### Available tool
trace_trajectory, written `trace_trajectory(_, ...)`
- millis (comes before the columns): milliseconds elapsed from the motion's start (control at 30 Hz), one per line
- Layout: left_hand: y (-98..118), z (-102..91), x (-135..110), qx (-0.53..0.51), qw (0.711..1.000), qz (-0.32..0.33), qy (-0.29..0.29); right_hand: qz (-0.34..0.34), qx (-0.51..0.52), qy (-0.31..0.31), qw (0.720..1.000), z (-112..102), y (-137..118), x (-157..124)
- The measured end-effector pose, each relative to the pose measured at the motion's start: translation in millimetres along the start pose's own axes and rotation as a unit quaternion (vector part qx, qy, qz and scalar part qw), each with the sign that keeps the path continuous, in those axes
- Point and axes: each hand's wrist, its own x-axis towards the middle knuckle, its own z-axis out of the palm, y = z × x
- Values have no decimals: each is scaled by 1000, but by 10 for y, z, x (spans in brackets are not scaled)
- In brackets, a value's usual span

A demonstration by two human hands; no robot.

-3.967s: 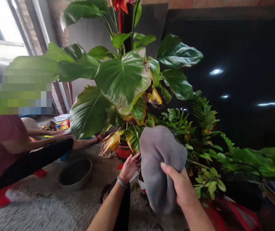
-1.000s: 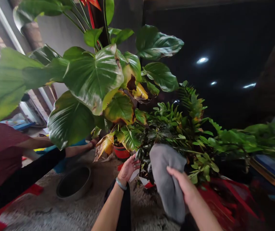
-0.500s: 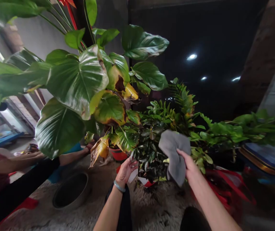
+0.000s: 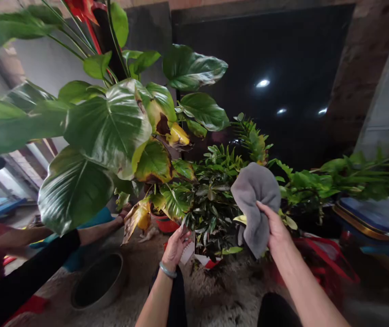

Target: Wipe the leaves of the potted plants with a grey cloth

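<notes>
The right hand [image 4: 275, 227] is gripping a cloth [image 4: 254, 188]; at nine o'clock, the left hand [image 4: 176, 249] is curling beside a plant [image 4: 211, 212], hold unclear.

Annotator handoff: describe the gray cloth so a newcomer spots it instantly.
Find the big dark panel at the back, dotted with bright spots. Below it, come forward over the leafy plants to the wearer's right hand, which grips the gray cloth. It's bunched in soft, matte folds, the only fabric amid those green leaves.
</notes>
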Motion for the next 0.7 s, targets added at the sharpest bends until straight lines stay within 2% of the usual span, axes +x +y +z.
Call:
trace_trajectory(67, -2, 15, -18, 0, 1000, 6, 1, 70, -27, 13, 997, -28, 178, 0)
trace_trajectory(167, 10, -11, -28, -2, 1000, 13, -14, 158, -68, 33, 985, -316, 478, -190)
trace_trajectory(267, 28, -42, -30, -5, 999, 9, -34, 199, -71, 46, 976, -554, 483, -406)
trace_trajectory(333, 34, -35, -39, -5, 999, 9, -35, 176, -51, 76, 980, -520, 291, -446)
trace_trajectory(400, 32, -6, -53, -4, 1000, 13, -26, 95, -18, 83, 992, -341, 56, -371)
trace_trajectory(467, 21, 28, -64, -1, 1000, 19, -13, 24, 7, 50, 998, -119, -92, -219)
trace_trajectory(500, 14, 40, -67, 3, 1000, 20, -7, 14, 10, 33, 999, -29, -104, -139)
trace_trajectory(600, 0, 45, -53, 15, 1000, 23, 8, 89, -11, 11, 996, 27, 110, -2)
trace_trajectory(700, 2, 19, -30, 23, 999, 33, 15, 181, -48, 18, 982, -236, 457, -96)
